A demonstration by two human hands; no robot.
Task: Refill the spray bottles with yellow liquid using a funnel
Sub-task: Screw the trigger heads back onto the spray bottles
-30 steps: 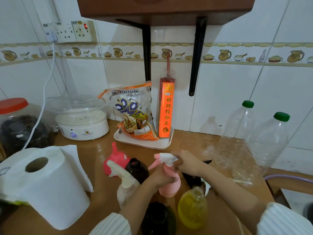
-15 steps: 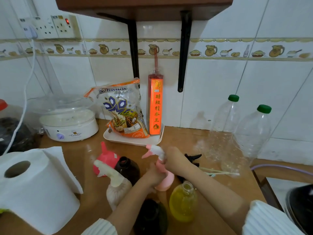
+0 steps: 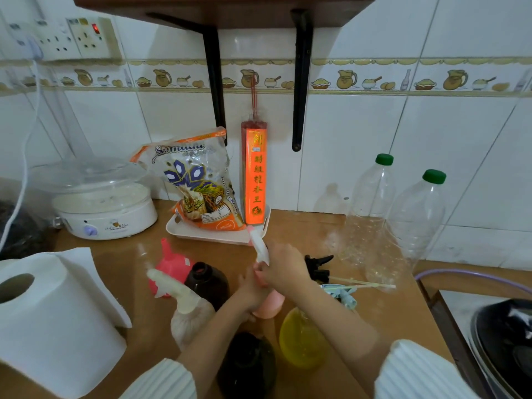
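A pink spray bottle (image 3: 269,306) stands mid-counter. My left hand (image 3: 252,289) grips its body. My right hand (image 3: 283,269) is curled round its white-and-pink spray head (image 3: 259,246), whose nozzle points away toward the tray. In front of it stands a bottle of yellow liquid (image 3: 300,338) with its neck hidden behind my right forearm. A pink funnel (image 3: 169,263) lies on its wide end to the left. An open brown bottle (image 3: 207,283) and a frosted spray bottle (image 3: 187,312) stand beside the funnel. A black spray head (image 3: 318,266) and a pale blue one (image 3: 344,295) lie to the right.
A paper towel roll (image 3: 49,321) fills the left front. A dark bottle (image 3: 247,367) stands at the near edge. Two clear plastic bottles (image 3: 403,226) stand right, a white tray (image 3: 218,236) with a snack bag behind, a steamer (image 3: 103,200) back left, a pan (image 3: 506,344) far right.
The spray head's nozzle has swung from pointing left to pointing away from me under my right hand. My left hand stays on the bottle's body.
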